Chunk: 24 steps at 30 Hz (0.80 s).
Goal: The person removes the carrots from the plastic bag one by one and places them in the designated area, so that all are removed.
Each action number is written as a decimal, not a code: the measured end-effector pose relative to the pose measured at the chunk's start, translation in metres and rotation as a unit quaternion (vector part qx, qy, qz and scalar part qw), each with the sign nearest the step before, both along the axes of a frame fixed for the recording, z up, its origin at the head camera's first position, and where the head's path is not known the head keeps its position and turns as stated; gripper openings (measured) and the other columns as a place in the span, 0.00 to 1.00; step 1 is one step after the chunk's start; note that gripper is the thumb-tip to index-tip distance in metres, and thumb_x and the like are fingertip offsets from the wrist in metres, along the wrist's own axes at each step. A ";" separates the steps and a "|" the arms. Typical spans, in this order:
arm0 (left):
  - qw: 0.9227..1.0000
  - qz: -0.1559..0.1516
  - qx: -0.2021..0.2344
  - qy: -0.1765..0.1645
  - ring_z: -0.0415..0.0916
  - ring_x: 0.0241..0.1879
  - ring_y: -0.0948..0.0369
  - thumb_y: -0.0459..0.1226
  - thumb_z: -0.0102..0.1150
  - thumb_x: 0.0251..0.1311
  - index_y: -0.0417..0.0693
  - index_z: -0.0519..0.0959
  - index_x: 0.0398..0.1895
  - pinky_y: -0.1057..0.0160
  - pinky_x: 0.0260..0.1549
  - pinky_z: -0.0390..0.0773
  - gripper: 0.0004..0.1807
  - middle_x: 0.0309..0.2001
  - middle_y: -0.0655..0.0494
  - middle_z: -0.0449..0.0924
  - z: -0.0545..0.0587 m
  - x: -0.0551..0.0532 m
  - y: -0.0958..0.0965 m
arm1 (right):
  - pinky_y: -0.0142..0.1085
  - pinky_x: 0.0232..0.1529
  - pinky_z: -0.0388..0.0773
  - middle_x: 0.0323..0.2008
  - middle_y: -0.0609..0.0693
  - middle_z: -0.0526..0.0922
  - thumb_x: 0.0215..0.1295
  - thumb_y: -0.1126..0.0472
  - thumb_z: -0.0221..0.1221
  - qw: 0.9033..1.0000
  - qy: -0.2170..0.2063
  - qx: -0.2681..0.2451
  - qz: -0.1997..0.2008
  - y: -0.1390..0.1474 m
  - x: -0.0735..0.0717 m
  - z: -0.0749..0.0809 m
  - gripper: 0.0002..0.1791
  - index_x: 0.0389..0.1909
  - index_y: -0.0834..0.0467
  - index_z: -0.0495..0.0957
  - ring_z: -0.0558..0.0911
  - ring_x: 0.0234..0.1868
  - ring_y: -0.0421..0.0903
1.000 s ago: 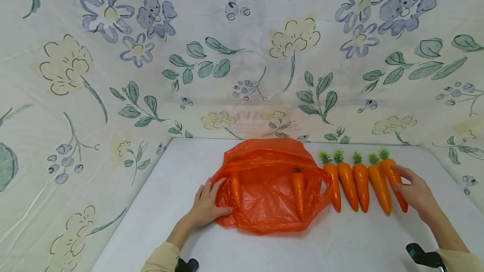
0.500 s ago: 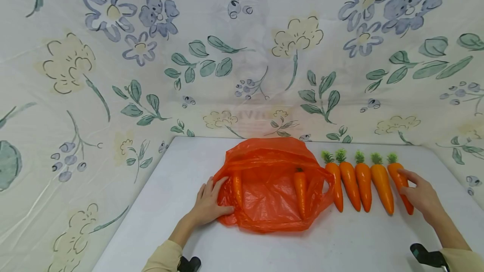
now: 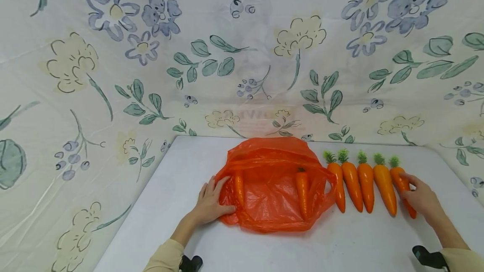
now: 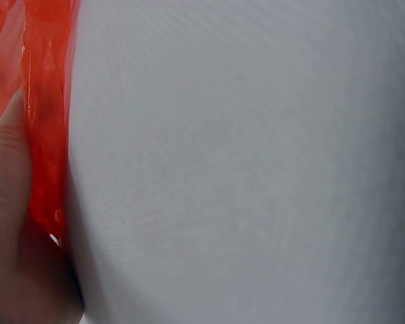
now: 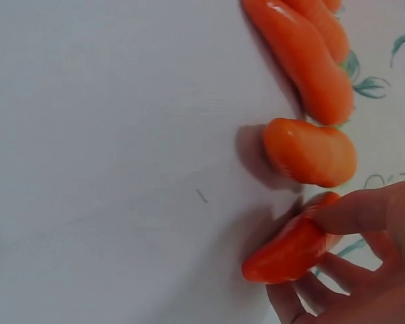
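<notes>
And here's the red bag (image 3: 268, 198), mid-bench (image 3: 340, 247); call it the centre of the clock. At nine o'clock the left hand (image 3: 209, 205) rests on its edge, fingers spread, grip loose. Out at three o'clock: five carrots in a row, green tops to twelve, and the right hand (image 3: 421, 196) is on the farthest carrot (image 3: 399, 179), thumb and fingers gripping it! Only the head view gives us the two bagged carrots (image 3: 302, 192), one toward nine o'clock, the other toward three (both orange on red, mind you). Same view for the flowered sheet (image 3: 223, 66) at twelve and the tan sleeve (image 3: 166, 257) at seven.

Over to the right wrist: fingers tucked beneath the held carrot, a detail the head view hides. It sits between four and five o'clock there, its neighbour at three, just beside it, the rest crowding toward one and two. And the left wrist? Thumb right against the film at eight o'clock, with pale bench filling everything toward three.
</notes>
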State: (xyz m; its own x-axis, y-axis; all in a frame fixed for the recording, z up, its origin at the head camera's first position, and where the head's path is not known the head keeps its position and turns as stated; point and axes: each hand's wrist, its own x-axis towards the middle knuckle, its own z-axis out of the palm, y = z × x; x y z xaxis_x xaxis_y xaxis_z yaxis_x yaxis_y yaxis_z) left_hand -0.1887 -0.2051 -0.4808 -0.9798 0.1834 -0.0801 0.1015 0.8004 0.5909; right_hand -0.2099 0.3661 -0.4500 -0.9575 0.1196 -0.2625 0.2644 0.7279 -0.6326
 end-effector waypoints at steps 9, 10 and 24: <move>1.000 -0.001 0.000 -0.001 0.34 0.75 0.37 0.52 0.71 0.49 0.58 0.54 0.76 0.30 0.69 0.41 0.52 0.76 0.39 0.43 0.001 0.000 0.000 | 0.69 0.55 0.68 0.61 0.85 0.54 0.63 0.68 0.46 0.997 0.042 0.064 0.023 -0.005 -0.001 -0.005 0.33 0.68 0.75 0.52 0.64 0.52 0.77; 1.000 0.000 0.000 -0.001 0.34 0.75 0.37 0.53 0.71 0.49 0.58 0.54 0.76 0.29 0.69 0.42 0.52 0.76 0.39 0.43 0.000 0.000 0.000 | 0.70 0.56 0.67 0.61 0.85 0.53 0.63 0.68 0.46 0.997 0.043 0.065 0.024 -0.006 -0.001 -0.004 0.33 0.68 0.75 0.52 0.63 0.53 0.78; 1.000 0.001 0.004 0.000 0.32 0.75 0.39 0.53 0.70 0.49 0.59 0.55 0.75 0.29 0.69 0.40 0.51 0.76 0.40 0.43 -0.002 -0.001 0.000 | 0.68 0.57 0.67 0.63 0.84 0.50 0.65 0.68 0.47 0.998 0.020 0.053 0.023 -0.006 -0.002 0.000 0.34 0.70 0.74 0.50 0.61 0.54 0.77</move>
State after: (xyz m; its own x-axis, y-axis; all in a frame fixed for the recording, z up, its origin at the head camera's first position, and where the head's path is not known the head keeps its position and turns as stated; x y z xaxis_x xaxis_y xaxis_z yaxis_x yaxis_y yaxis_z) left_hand -0.1893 -0.2050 -0.4825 -0.9802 0.1812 -0.0795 0.0985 0.7955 0.5978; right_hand -0.2116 0.3601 -0.4502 -0.9721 0.1004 -0.2118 0.2050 0.8021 -0.5609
